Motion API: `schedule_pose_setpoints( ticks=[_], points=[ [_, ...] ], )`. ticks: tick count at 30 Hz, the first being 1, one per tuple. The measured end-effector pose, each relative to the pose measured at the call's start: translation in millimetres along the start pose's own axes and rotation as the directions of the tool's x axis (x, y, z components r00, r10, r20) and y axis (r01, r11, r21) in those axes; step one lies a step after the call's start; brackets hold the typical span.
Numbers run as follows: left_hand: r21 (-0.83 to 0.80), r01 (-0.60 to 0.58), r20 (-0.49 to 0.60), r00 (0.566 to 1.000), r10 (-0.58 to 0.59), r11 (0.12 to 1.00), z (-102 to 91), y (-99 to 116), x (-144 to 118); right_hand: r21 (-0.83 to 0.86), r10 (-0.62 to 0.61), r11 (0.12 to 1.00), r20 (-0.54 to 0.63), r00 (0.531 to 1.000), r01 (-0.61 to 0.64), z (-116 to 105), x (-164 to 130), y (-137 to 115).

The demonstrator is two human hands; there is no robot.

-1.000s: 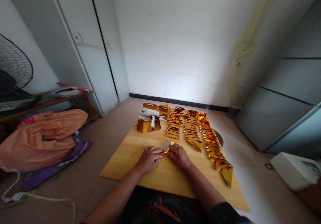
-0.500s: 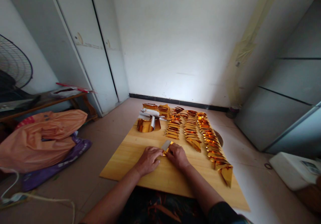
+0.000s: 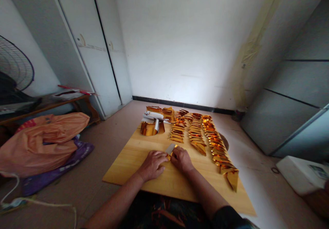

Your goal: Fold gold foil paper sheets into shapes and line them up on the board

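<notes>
A small sheet of gold foil paper (image 3: 170,149), its pale grey side partly showing, lies on the wooden board (image 3: 133,160) between my hands. From the left, my left hand (image 3: 153,164) has its fingers closed at the sheet's near left edge. My right hand (image 3: 182,158) is curled over the right edge, its fingertips pressed down on the foil. Part of the sheet is hidden under the fingers. Just beyond stand rows of folded gold foil pieces (image 3: 196,133), and a longer row of them (image 3: 218,150) runs down the board's right side.
A curved stack of gold foil sheets (image 3: 147,128) with white paper rolls (image 3: 153,115) sits at the board's far left corner. Left on the floor are an orange plastic bag (image 3: 46,136) and a cord (image 3: 51,204). A white box (image 3: 303,174) stands at right.
Both hands stay at nearly the same spot on the sheet. The right fingers have shifted slightly, and a little less gold shows between the hands.
</notes>
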State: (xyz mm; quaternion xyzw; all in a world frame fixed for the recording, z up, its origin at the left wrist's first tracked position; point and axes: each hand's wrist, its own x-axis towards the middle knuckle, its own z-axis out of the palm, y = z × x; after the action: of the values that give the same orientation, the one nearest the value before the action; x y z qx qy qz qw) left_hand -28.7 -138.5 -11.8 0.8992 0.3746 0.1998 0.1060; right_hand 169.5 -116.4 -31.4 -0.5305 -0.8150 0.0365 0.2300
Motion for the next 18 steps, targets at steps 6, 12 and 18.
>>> schedule_pose_setpoints(
  ticks=[6, 12, 18],
  points=[
    [0.016, 0.009, 0.005, 1.0, -0.009, 1.0, 0.1, 0.4, -0.3, 0.004, 0.037, 0.999, -0.012, 0.999, -0.037, 0.5, -0.4, -1.5],
    [0.033, 0.023, -0.009, 1.0, -0.022, 0.999, 3.2, 0.0, -0.7, 0.162, 0.079, 0.984, -0.023, 0.997, -0.074, 0.4, -0.6, 0.3],
    [0.038, 0.025, -0.01, 1.0, -0.024, 0.999, 2.3, 1.8, 0.5, 0.265, 0.086, 0.961, -0.01, 0.996, -0.08, 0.4, 0.9, 5.0]
  ],
)
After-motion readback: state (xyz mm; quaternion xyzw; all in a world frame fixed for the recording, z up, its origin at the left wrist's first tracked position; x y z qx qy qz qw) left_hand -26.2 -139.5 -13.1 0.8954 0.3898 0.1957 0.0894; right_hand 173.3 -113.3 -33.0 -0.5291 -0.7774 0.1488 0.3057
